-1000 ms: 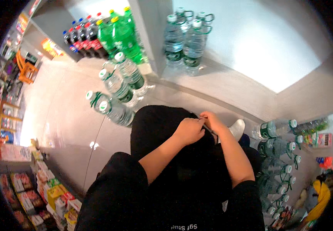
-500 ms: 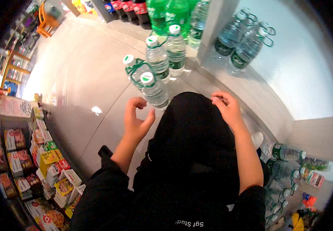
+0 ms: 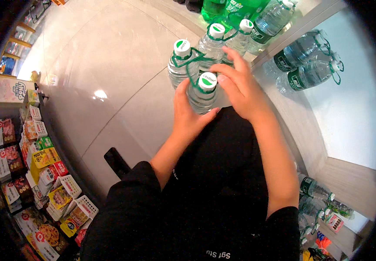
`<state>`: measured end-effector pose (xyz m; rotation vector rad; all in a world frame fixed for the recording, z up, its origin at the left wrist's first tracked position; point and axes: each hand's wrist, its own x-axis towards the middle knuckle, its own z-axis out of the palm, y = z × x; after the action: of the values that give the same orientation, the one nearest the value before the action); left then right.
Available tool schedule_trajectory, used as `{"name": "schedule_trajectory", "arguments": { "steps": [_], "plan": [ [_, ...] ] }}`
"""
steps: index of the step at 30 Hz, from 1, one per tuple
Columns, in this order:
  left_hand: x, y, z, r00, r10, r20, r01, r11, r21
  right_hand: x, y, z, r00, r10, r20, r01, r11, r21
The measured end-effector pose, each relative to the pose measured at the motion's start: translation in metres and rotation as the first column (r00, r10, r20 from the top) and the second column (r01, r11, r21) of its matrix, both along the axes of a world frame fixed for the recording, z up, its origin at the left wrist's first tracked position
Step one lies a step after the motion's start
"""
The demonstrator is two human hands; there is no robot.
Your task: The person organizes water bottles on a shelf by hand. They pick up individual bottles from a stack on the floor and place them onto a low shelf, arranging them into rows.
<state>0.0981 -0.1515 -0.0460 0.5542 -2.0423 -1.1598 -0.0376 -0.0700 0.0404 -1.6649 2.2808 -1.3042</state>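
Several large clear water bottles with white caps and green loop handles stand grouped on the floor before me. My left hand [image 3: 187,114] is wrapped around the nearest water bottle [image 3: 203,99], thumb on its near side and fingers on its left. My right hand [image 3: 243,90] is at the right of that bottle's cap, fingers spread and partly bent; whether a fingertip touches the cap I cannot tell. Another water bottle [image 3: 181,65] stands to the left, its handle beside the nearest one's. Behind are a middle bottle [image 3: 212,45] and a farther bottle [image 3: 239,39], partly hidden by my right hand.
Green soda bottles [image 3: 236,11] and a labelled water bottle [image 3: 270,21] stand at the back. Two more water bottles [image 3: 307,71] are inside the pale shelf bay at right. Bottles lie at lower right [image 3: 314,189]. Packaged snacks [image 3: 51,174] line the left. A black flat object [image 3: 116,163] is near my left elbow.
Both hands have moved forward to the bottles. The left, earlier empty beside them, now holds the nearest bottle; the right has come in from my knee to its cap. The view has shifted.
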Motion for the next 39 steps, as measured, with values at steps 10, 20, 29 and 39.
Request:
{"name": "schedule_trajectory", "arguments": {
  "steps": [10, 20, 29, 39],
  "plan": [
    [0.025, -0.026, -0.037, 0.985, -0.148, 0.087, 0.153, 0.987, -0.055, 0.021, 0.029, 0.018, 0.983, 0.113, -0.142, -0.102, 0.991, 0.087],
    [0.028, -0.021, -0.062, 0.957, -0.158, 0.243, 0.152, 0.987, 0.043, 0.026, 0.012, 0.002, 0.995, 0.039, 0.096, -0.024, 0.989, -0.148],
    [0.008, -0.005, -0.077, 0.987, -0.03, 0.155, 0.014, 0.995, 0.103, 0.046, -0.019, 0.012, 0.961, -0.261, -0.088, 0.275, 0.933, 0.234],
    [0.01, -0.006, -0.13, 1.0, 0.007, -0.016, -0.001, 0.925, 0.38, 0.074, -0.009, 0.007, 0.978, -0.181, 0.099, 0.174, 0.982, 0.08]
  ]
}}
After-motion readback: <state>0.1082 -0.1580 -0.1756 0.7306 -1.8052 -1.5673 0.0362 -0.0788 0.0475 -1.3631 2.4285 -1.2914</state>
